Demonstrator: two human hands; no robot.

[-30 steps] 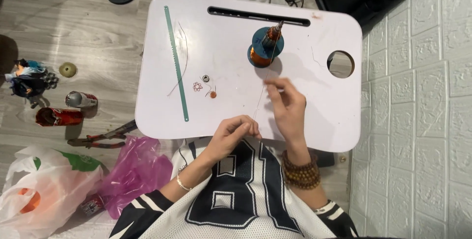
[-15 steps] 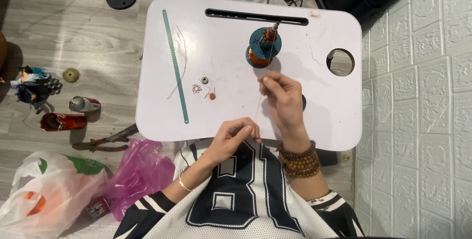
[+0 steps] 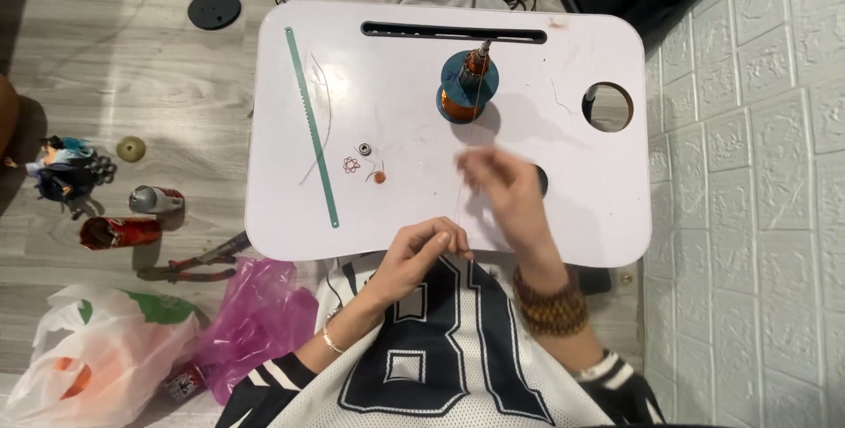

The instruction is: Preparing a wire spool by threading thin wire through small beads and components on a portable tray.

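Note:
A thin copper wire (image 3: 465, 155) runs from a blue spool (image 3: 468, 86) on the white lap table (image 3: 405, 67) down toward me. My left hand (image 3: 421, 250) pinches the wire's near end at the table's front edge. My right hand (image 3: 509, 188) is blurred above the table right of the wire, fingers closed around it. Small wire shapes and a tiny ring (image 3: 363, 162) lie left of the wire.
A long green strip (image 3: 312, 127) lies on the table's left side. A round hole (image 3: 608, 106) and a slot (image 3: 453, 34) cut the tabletop. On the floor left are pliers (image 3: 198, 262), cans (image 3: 120, 232), a pink bag (image 3: 255, 322) and a white bag (image 3: 97, 357).
My right hand has shifted slightly along the wire and is now blurred. The view has moved a little. My left hand stays pinched at the table's edge.

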